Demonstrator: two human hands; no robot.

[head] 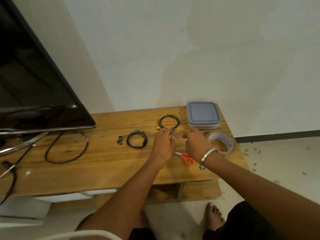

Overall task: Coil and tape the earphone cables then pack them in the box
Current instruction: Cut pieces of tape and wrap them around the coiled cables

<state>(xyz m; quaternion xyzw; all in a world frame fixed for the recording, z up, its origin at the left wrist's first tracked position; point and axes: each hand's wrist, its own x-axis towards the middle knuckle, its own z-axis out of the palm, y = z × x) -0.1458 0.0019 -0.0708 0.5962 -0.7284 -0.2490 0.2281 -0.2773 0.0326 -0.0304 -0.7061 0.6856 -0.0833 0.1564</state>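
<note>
My left hand [163,144] and right hand [196,144] hover, fingers loosely curled; whether they pinch anything I cannot tell, just near the yellow-tipped coiled black earphone cable [168,122] on the wooden worktop [103,161].

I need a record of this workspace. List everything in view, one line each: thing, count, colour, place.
coiled earphones: one, black with yellow tips, far middle of table, just beyond the hands
second coiled earphones: one, black, left of the hands
box: one, clear with grey-blue lid on, far right corner
tape roll: one, clear, right edge
scissors: one, orange handles, partly under the right wrist
table: one, wooden
TV: one, black, left
loose cable: one, black, by the TV
bangle: one, silver, right wrist
left hand: fingers curled, near the yellow tips
right hand: fingers curled
</note>
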